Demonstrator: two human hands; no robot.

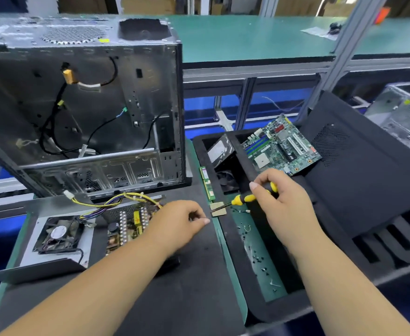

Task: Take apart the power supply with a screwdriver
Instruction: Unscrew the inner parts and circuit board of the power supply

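Observation:
The opened power supply (116, 229) lies on the black mat at the lower left, its circuit board, yellow wire bundle and fan (58, 235) exposed, the fan plate folded out to the left. My left hand (177, 221) rests at the supply's right edge with fingers curled; whether it pinches something small cannot be told. My right hand (281, 202) grips a yellow-and-black screwdriver (245, 198), whose tip points left at a small tan pad (218, 209) on the tray's edge.
An empty computer case (82, 112) stands behind the supply. A black foam tray (225, 229) at right holds a motherboard (280, 146), a hard drive (219, 149), a fan, RAM sticks (207, 184) and several loose screws (257, 253). A black case panel (368, 170) leans at far right.

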